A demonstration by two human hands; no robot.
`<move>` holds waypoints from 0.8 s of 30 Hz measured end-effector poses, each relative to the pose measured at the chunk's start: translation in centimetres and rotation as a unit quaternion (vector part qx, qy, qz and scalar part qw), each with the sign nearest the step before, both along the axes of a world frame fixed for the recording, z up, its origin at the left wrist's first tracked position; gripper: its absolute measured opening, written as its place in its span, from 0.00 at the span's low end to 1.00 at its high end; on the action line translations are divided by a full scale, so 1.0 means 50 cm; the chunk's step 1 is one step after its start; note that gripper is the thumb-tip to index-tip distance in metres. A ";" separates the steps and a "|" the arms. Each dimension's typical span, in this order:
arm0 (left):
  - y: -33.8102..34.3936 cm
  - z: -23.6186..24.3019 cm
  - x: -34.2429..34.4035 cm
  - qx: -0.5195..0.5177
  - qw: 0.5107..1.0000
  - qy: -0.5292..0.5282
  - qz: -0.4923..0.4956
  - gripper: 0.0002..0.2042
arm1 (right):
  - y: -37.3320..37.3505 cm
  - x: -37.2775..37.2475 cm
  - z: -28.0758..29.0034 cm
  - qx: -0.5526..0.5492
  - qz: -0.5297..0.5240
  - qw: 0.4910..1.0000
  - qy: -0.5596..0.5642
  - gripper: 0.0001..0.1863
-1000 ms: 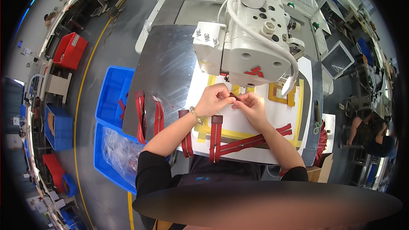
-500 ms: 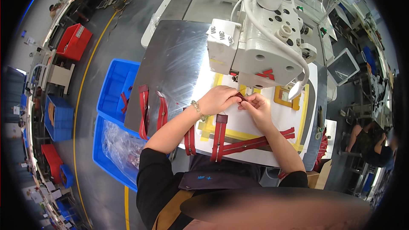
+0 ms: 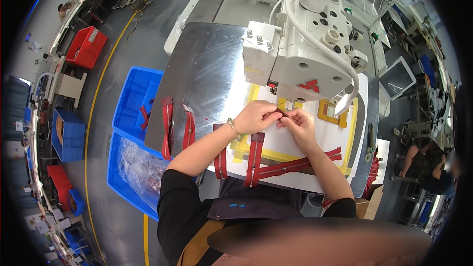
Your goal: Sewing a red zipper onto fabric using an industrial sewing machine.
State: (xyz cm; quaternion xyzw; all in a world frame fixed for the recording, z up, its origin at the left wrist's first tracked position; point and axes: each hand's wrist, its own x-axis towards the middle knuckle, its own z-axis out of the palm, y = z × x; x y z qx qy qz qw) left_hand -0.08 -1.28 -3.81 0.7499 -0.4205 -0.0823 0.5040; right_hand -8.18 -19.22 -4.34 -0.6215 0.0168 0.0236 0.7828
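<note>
My left hand (image 3: 257, 117) and my right hand (image 3: 298, 124) meet in front of the sewing machine head (image 3: 305, 64), thumbs and fingertips pinched on a small dark red tab (image 3: 281, 113). Fingers cover most of the tab, and I cannot tell what it joins. Below them a red zipper (image 3: 254, 160) with a dark red end tab hangs over the table's near edge. Another red zipper (image 3: 283, 168) lies slantwise, passing under my right forearm. Partly behind my left forearm is a third zipper (image 3: 220, 163). More red zippers (image 3: 167, 123) lie on the metal plate at the left.
A yellow frame (image 3: 331, 113) sits on the white, yellow-taped work surface (image 3: 320, 140). Scissors (image 3: 369, 150) lie at the right edge. Blue bins (image 3: 129, 93) stand at the left, one holding clear plastic. A white hose (image 3: 340, 59) curves down from the machine head.
Both hands stay at nearly the same spot, with small finger shifts around the dark red tab. The zippers on the table have not visibly moved.
</note>
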 end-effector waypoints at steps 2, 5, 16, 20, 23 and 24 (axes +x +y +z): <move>-0.003 -0.006 -0.003 -0.006 1.000 -0.002 0.005 0.12 | 0.000 0.001 0.001 0.008 0.000 1.000 0.007 0.01; -0.006 -0.003 -0.001 -0.009 1.000 0.003 0.006 0.12 | -0.008 0.003 -0.006 0.016 0.011 1.000 -0.002 0.02; 0.001 0.000 0.003 0.024 0.997 0.061 -0.048 0.12 | -0.008 0.000 -0.005 0.003 0.026 1.000 0.001 0.03; 0.001 -0.003 -0.001 0.033 0.997 0.061 -0.031 0.11 | 0.002 -0.002 0.006 0.014 0.011 1.000 0.002 0.02; -0.004 -0.009 -0.003 0.018 0.998 0.059 -0.019 0.11 | 0.001 -0.001 0.005 0.021 0.010 1.000 0.008 0.02; -0.004 -0.010 -0.002 0.009 0.998 0.062 -0.013 0.11 | 0.001 -0.001 0.005 0.020 0.010 1.000 0.006 0.02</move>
